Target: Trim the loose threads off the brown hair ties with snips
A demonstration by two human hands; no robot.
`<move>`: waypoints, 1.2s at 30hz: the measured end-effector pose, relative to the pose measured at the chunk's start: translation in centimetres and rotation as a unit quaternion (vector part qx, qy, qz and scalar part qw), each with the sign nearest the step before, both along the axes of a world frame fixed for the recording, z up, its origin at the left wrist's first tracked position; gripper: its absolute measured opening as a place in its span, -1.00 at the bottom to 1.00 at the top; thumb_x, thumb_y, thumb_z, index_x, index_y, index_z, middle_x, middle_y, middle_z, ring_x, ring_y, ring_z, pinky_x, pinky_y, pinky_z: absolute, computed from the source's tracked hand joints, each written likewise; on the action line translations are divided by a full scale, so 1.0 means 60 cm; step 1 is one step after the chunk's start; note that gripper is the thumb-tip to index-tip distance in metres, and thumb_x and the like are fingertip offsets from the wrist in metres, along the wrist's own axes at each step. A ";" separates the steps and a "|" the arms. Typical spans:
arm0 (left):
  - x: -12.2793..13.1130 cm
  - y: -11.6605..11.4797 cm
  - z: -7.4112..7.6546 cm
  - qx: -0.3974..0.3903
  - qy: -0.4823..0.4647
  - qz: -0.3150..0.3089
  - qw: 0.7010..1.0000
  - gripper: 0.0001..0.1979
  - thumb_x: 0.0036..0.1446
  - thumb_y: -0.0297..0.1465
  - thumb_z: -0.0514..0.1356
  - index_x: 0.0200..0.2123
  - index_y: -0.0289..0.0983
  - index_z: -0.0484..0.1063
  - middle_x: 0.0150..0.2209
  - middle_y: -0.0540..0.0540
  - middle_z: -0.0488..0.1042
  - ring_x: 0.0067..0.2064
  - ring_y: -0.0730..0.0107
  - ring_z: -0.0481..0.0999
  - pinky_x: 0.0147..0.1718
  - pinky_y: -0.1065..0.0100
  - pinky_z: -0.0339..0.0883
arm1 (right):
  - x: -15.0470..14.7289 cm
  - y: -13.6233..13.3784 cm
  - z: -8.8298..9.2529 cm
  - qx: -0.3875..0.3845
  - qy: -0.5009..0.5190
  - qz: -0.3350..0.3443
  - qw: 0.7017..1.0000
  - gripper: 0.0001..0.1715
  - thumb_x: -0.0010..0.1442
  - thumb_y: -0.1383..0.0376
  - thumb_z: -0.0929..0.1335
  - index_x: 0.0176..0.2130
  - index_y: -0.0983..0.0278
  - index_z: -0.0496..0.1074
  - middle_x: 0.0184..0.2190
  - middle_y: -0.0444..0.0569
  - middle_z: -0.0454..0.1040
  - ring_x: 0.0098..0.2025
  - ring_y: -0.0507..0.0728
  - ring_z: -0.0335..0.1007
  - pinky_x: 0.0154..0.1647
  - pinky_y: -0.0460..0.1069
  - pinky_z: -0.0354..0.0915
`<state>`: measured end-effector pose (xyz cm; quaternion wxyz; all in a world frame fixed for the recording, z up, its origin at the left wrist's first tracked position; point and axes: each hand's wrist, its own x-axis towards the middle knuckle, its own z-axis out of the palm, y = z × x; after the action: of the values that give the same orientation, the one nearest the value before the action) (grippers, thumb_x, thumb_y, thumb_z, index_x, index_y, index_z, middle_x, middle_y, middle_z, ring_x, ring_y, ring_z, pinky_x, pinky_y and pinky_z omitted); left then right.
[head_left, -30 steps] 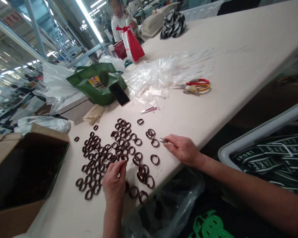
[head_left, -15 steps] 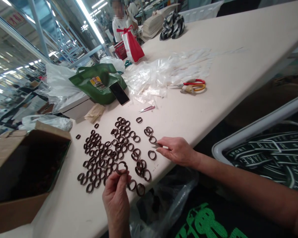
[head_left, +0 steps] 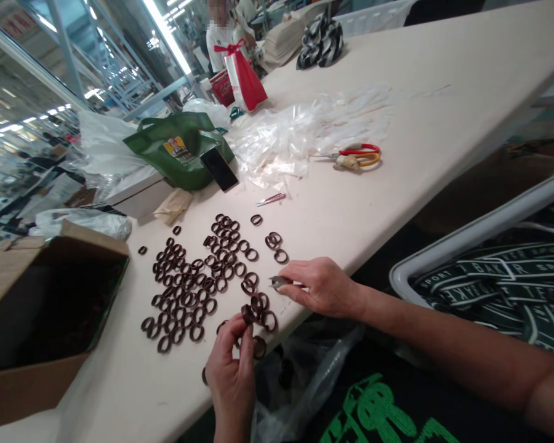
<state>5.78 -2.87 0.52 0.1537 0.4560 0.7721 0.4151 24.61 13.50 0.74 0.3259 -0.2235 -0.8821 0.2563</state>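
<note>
My left hand, low in the centre, pinches a dark brown fabric-like loop between thumb and fingers. Its fingertips are over the near right edge of a spread of similar brown loops. To the right, my right hand is closed around small thread snips, with their metal tips pointing left toward the loops. A single loop lies just beyond the snips. Part of the loops near the table edge is hidden by my left hand.
An open cardboard box stands at the left. Beyond the loops are pink-handled snips, red-and-yellow scissors, a phone, a green bag and clear plastic bags. A white-rimmed bin of printed straps is at right.
My left hand has moved right, closer to my right hand, with a loop in its fingers. The snips have shifted slightly left and now cover the spot where one loop lay.
</note>
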 end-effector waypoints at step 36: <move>-0.316 0.066 -0.063 -0.049 0.288 -0.070 0.954 -0.57 0.23 -0.15 0.13 0.09 -0.18 0.49 0.14 -0.20 0.48 0.24 -0.02 0.34 0.18 -0.14 0.23 | 0.048 0.089 -0.087 -0.002 -0.028 -0.182 0.983 -0.78 0.26 0.18 0.33 -0.10 0.10 0.50 -0.25 -0.06 0.63 -0.28 0.19 0.60 -0.22 -0.02 0.51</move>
<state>-13.16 1.11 -3.28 -0.0244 0.6010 0.7692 0.2157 27.50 18.83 -4.46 0.3419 -0.3883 -0.8348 0.1885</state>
